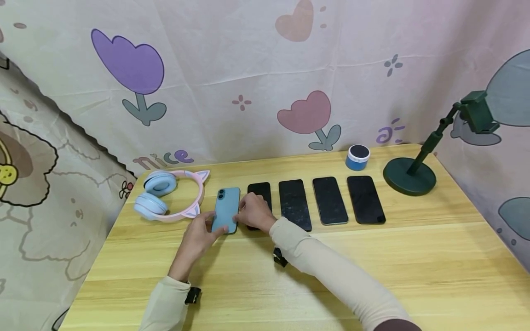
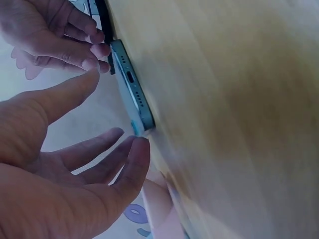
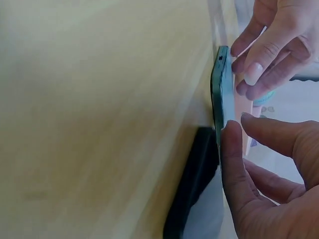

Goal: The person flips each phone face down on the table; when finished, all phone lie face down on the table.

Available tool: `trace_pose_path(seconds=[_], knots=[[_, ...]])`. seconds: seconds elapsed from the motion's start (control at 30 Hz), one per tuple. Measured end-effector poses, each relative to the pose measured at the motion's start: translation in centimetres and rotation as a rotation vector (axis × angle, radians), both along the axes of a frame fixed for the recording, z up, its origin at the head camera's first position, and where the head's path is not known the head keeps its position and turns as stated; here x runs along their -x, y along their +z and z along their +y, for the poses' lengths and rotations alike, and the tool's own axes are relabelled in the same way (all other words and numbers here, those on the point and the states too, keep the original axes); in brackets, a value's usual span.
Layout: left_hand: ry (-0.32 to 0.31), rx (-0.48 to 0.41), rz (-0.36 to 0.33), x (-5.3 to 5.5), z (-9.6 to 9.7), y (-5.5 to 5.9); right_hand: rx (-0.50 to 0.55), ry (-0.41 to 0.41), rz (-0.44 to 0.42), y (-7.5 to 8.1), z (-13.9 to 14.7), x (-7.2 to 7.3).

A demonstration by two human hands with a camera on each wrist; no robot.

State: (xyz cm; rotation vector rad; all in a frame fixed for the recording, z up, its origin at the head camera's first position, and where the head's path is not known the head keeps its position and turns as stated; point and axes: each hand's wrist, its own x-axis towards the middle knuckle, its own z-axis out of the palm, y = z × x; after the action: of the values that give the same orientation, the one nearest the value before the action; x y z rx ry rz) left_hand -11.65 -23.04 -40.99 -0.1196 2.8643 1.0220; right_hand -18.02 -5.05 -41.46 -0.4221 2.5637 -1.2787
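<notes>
A light blue phone lies back up on the table, its camera lenses at the top left. My left hand is at its left side, fingertips right at the edge and thumb over the lower corner. In the left wrist view the fingers are loosely spread by the end with the charging port. My right hand is at the phone's right edge, with thumb and forefinger slightly apart there. Beneath the right hand, a black phone is partly hidden.
Three more dark phones continue the row rightward. Cat-ear headphones lie left of the blue phone. Behind the row stand a small blue-and-white round device and a dark green lamp. A printed curtain hangs along the table's back edge.
</notes>
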Motion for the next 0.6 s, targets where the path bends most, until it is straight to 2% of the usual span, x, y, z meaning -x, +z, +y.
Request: trace_pose_path(seconds=[0.27,0.6], knots=[[-0.04,0.033,0.072,0.1,1.0,0.5,0.028,0.04,0.045,0.8,1.8,0.1],[-0.108,0.035,0.124,1.1,2.7,0.6,0.036,0.011,-0.028,1.3,4.6,0.7]])
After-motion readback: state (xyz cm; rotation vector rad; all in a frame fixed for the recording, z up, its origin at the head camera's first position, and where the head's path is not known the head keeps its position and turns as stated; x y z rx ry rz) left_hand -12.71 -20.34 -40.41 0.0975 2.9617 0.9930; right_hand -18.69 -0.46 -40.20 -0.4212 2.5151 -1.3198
